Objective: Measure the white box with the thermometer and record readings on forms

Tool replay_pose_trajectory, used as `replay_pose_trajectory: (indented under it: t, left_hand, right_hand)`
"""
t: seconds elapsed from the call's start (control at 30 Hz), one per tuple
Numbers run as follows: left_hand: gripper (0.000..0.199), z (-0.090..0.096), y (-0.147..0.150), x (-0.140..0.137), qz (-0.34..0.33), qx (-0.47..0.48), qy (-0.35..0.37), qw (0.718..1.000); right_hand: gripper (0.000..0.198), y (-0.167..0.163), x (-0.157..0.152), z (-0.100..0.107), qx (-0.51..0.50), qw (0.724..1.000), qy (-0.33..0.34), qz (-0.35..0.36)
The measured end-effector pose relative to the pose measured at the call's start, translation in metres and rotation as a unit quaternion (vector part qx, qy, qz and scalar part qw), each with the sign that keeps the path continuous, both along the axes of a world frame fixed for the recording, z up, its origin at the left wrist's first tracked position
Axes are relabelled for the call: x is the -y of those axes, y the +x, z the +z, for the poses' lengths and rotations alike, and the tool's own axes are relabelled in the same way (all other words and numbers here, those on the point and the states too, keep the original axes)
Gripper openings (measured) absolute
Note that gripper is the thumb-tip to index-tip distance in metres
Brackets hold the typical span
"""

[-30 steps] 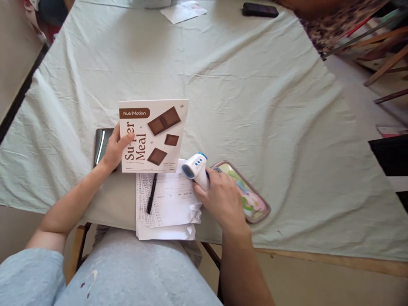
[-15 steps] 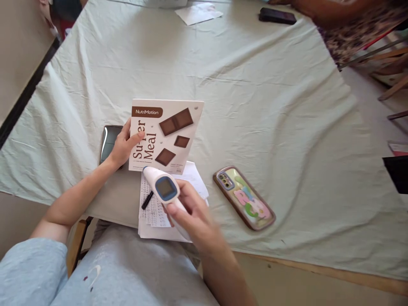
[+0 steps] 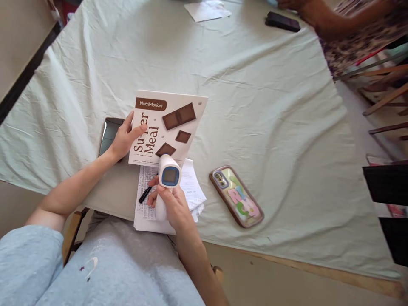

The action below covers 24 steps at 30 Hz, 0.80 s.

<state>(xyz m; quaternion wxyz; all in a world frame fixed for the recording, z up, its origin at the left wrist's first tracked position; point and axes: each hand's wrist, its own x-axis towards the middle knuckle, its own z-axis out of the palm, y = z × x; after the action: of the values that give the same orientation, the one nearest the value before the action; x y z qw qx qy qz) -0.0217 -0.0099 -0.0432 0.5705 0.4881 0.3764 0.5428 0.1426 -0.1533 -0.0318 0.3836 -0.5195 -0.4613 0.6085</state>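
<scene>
My left hand grips the left edge of a white and brown NutriMotion box, its thumb across the printed front. The box is held up at a slant over the table. In my right hand is a white infrared thermometer with a blue-rimmed screen, held by its handle. The thermometer's front end points at the lower part of the box and overlaps it in view; whether they touch I cannot tell. Beneath lie a stack of written papers and a black pen.
A dark phone lies partly behind my left hand. A phone in a colourful case rests to the right on the pale tablecloth. Farther off are a white paper, a black object and another person's arm.
My right hand has turned the thermometer from slanting left to pointing straight at the box. The left hand still holds the box. The whole view has shifted slightly.
</scene>
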Motion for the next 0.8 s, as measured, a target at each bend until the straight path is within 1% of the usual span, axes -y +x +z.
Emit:
replay_pose_trajectory:
  t: [0.1,0.23,0.37,0.53,0.67,0.8]
  left_hand:
    - [0.053,0.001,0.0,0.001,0.005,-0.012,0.006,1.0]
    - [0.055,0.002,0.0,0.001,0.01,-0.02,0.011,1.0]
    - [0.052,0.0,0.0,0.001,0.005,-0.012,0.006,1.0]
    - [0.053,0.0,0.0,0.001,0.001,-0.003,0.008,1.0]
    - [0.053,0.0,0.0,0.001,0.009,-0.01,0.002,1.0]
    - [0.054,-0.001,0.0,0.0,0.007,-0.007,0.008,1.0]
  right_hand:
    - [0.035,-0.003,-0.002,0.006,-0.052,0.997,-0.059,-0.013]
    - [0.045,-0.009,-0.009,0.015,-0.076,0.993,-0.09,-0.017]
    - [0.05,-0.013,-0.017,0.02,-0.074,0.992,-0.105,-0.02]
    - [0.046,-0.01,-0.018,0.022,-0.063,0.991,-0.119,0.006]
    - [0.048,-0.007,-0.02,0.024,-0.059,0.99,-0.124,-0.015]
    - [0.047,-0.006,-0.021,0.026,-0.048,0.991,-0.124,-0.013]
